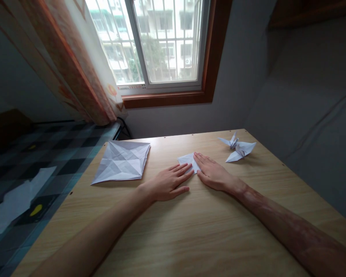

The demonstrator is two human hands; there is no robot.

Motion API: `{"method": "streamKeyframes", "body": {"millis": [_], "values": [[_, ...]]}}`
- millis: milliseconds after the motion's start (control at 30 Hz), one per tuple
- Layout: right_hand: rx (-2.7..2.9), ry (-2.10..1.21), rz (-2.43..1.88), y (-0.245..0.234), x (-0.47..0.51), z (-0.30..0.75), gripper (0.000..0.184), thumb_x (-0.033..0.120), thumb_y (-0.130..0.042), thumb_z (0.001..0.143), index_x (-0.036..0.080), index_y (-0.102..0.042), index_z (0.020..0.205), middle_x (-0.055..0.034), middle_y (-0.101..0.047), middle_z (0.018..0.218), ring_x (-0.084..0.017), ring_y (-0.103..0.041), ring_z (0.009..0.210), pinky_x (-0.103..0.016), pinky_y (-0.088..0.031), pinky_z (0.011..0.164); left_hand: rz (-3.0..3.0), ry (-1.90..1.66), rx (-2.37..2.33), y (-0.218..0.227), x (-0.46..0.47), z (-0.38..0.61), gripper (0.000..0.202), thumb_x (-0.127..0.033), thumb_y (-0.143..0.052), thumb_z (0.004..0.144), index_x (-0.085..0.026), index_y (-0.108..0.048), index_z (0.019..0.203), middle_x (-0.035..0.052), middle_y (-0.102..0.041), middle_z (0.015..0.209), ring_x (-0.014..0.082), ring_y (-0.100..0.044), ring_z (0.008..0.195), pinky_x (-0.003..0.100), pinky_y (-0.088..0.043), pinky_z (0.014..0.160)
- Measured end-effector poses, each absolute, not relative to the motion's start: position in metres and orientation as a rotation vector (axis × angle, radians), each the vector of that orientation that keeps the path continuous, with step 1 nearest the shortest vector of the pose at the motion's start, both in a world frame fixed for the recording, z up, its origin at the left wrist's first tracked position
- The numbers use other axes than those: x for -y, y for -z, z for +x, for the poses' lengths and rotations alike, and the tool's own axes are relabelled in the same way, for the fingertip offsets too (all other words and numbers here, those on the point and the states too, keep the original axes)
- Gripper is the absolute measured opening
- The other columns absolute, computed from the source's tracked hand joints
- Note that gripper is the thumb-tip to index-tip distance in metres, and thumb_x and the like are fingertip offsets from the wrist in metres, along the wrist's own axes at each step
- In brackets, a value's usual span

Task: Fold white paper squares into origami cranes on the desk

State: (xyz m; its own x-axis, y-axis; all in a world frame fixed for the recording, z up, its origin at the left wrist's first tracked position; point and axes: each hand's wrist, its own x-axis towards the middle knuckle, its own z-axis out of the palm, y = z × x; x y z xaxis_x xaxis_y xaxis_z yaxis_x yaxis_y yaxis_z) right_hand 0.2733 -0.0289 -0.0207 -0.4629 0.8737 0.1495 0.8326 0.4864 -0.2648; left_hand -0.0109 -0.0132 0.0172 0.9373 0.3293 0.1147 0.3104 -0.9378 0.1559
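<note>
Both hands work palm-down on a small white paper (186,157), which lies flat on the wooden table (161,234) a little beyond mid-surface. Left hand (169,182): fingers fanned and thumb apart, nothing gripped; fingertips rest over the paper's near edge, from about 7 o'clock. Right hand (213,173): fingers nearly straight and close together, not grasping; fingertips lie along the paper's 3 o'clock side. Part of the paper is hidden beneath the fingers, so the alignment of its edges there cannot be told.

Contact reads as pressing. Judged good technique: left fingertips act as the anchor, bearing straight down without dragging; right fingers smooth outward from the anchored part in one even stroke. Corners are best checked for match before full pressure, since a skewed crease would likely be hard to undo. Firm table backing should help sharpen the line.

Relative to the paper: creased square sheet (122,161) at 9 o'clock, well apart; two folded paper birds (238,149) near 2–3 o'clock, clear of the right hand.
</note>
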Motion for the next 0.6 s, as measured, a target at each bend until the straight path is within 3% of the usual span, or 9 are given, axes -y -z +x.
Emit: {"method": "streamKeyframes", "body": {"millis": [200, 400, 600], "values": [[2.457, -0.238, -1.537, 0.014, 0.012, 0.274, 0.072, 0.048, -0.031, 0.114, 0.012, -0.03, 0.176, -0.0156, -0.026, 0.182, -0.03, -0.027, 0.17, -0.054, -0.025, 0.139, 2.952, -0.256, -0.433, -0.021, 0.014, -0.01, 0.071, -0.05, -0.051, 0.113, -0.028, -0.029, 0.177, 0.0121, -0.035, 0.179, 0.0327, -0.04, 0.165, 0.051, -0.031, 0.138], [2.436, -0.233, -1.599, 0.016, 0.001, 0.272, 0.07, 0.045, -0.03, 0.113, 0.014, -0.028, 0.177, -0.0134, -0.024, 0.183, -0.029, -0.024, 0.171, -0.054, -0.022, 0.139, 2.92, -0.283, -0.38, -0.026, 0.015, -0.008, 0.069, -0.048, -0.054, 0.112, -0.028, -0.036, 0.175, 0.0103, -0.043, 0.175, 0.0304, -0.048, 0.16, 0.046, -0.037, 0.135], [2.457, -0.203, -1.552, 0.015, 0.014, 0.274, 0.071, 0.045, -0.033, 0.114, 0.013, -0.028, 0.176, -0.0162, -0.024, 0.183, -0.031, -0.024, 0.171, -0.055, -0.024, 0.139, 2.917, -0.36, -0.464, -0.022, 0.014, -0.007, 0.052, -0.043, -0.053, 0.112, -0.024, -0.06, 0.159, 0.0095, -0.059, 0.164, 0.0274, -0.059, 0.152, 0.045, -0.044, 0.132]]}}
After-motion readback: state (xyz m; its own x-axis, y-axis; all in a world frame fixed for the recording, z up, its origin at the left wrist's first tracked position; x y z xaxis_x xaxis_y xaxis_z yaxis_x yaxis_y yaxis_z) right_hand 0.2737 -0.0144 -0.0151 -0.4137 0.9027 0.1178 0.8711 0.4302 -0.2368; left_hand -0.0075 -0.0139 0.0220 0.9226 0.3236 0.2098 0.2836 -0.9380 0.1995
